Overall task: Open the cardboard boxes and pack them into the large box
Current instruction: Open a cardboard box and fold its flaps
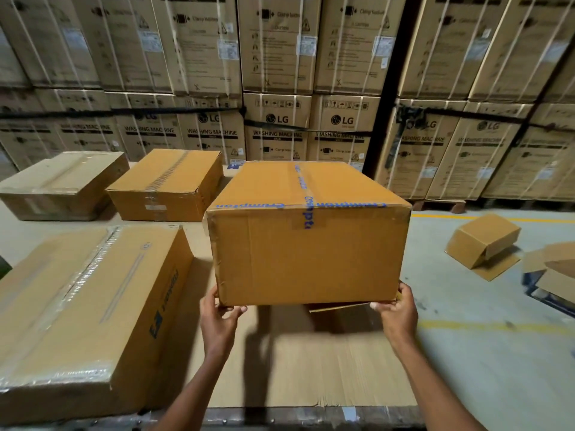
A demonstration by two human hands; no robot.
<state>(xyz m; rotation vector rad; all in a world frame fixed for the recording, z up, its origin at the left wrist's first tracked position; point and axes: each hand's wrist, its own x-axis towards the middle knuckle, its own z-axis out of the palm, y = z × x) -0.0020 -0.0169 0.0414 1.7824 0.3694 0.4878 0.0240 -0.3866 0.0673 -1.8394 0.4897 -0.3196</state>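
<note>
Arms outstretched — left hand (219,318) and right hand (398,309) gripping taped box (308,237) underneath.

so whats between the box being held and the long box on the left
Nothing stands between them in the head view: only a bare strip of the flat cardboard sheet separates the held box from the long box.

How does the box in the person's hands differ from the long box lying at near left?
The held box is sealed with blue-printed tape; the long box carries clear, shiny tape. The held box is lifted, with the left hand and right hand under its bottom corners; the long box rests flat on the cardboard sheet. The held box looks squatter and taller, the long box lower and more elongated. Both are closed brown cardboard.
</note>
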